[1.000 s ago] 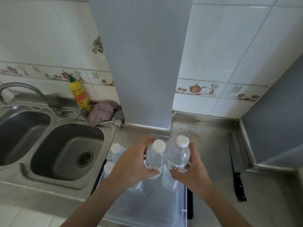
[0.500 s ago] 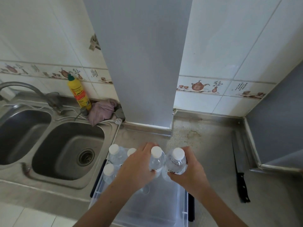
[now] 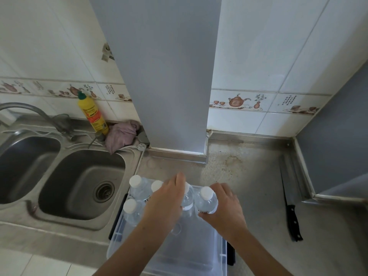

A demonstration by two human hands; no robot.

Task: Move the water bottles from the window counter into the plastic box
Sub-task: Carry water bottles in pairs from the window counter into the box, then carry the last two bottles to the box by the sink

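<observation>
Right now two water bottles are going down into the clear plastic box [image 3: 199,261]: the left hand [image 3: 163,206] is wrapped round one bottle [image 3: 188,200], the right hand [image 3: 225,208] curls round another [image 3: 206,201] just beside it, both upright over the box's far end. Three more capped bottles [image 3: 137,188] already stand in the far left corner. This looks like the placing step; next the pair must be seated next to those three, then let go. Left of the box lies the steel sink [image 3: 79,186]; a black-handled knife [image 3: 292,220] rests on the counter [image 3: 249,176] to the right.
</observation>
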